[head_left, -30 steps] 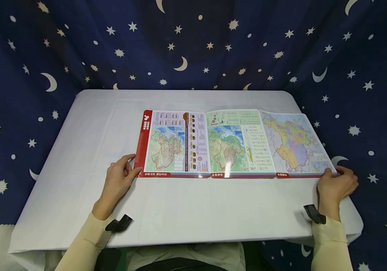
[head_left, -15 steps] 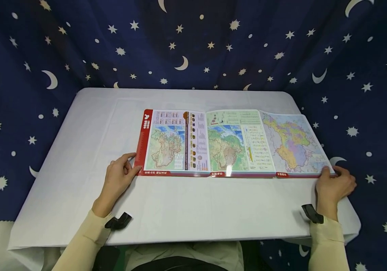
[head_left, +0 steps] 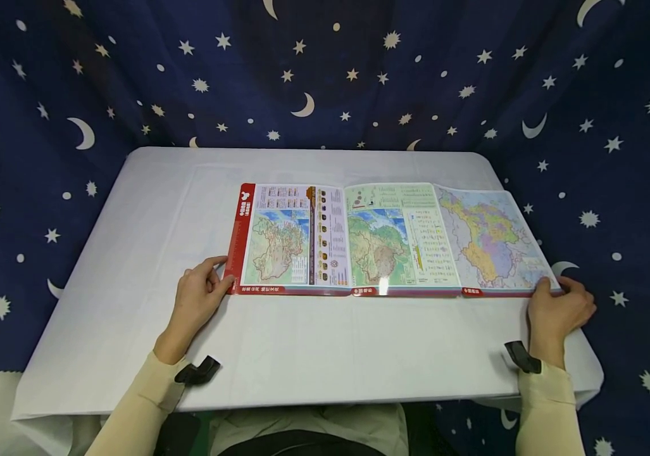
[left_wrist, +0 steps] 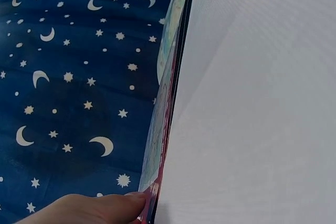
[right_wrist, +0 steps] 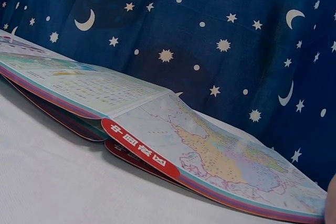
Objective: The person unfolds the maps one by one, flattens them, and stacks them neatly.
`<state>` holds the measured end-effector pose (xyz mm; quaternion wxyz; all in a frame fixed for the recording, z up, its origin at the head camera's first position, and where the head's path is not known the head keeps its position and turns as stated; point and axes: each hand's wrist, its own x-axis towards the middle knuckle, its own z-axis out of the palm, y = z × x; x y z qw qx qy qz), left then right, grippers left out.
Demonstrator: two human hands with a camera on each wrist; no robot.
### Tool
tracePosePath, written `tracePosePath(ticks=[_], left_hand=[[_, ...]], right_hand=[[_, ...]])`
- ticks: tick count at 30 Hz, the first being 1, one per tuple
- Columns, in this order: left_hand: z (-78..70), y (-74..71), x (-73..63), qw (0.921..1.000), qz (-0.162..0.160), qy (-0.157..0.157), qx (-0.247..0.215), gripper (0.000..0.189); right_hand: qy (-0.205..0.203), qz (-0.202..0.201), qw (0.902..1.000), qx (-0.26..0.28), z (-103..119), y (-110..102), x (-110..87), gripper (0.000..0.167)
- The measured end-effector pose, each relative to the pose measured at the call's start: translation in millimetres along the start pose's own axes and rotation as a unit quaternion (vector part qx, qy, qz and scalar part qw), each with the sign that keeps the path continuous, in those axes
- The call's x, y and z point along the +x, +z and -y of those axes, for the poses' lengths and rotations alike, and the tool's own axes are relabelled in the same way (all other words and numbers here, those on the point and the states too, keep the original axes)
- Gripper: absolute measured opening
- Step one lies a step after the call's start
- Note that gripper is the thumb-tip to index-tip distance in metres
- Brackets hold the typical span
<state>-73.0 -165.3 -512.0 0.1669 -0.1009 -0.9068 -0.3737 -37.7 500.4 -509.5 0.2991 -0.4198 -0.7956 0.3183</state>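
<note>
A fold-out map with three panels lies spread on the table, its printing upside down from here. Red bands mark its left side and near-edge labels. At the near left corner my left hand pinches the map, thumb on top; the left wrist view shows that thumb on the red edge. My right hand grips the near right corner, its thumb over the coloured political map panel and other fingers partly hidden beneath. The right wrist view shows the panels slightly raised at the folds, with layers under them.
A white cloth covers the table, whose near edge runs just in front of the person. Behind and along the sides hangs a dark blue curtain with stars and moons. Black straps sit at both sleeve cuffs.
</note>
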Motion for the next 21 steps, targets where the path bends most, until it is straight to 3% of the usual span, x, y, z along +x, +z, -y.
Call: tracePosePath(ticks=[15, 21], left_hand=[[-0.3, 0.0, 0.8, 0.9998, -0.016, -0.01, 0.004, 0.027], [7.6, -4.4, 2.2, 0.9989, -0.038, 0.021, 0.014, 0.023]], right_hand=[[-0.066, -0.018, 0.9976, -0.006, -1.6, -0.7, -6.4, 0.052], [-0.089, -0.031, 0.9953, 0.024, 0.7, 0.2, -10.6, 0.047]])
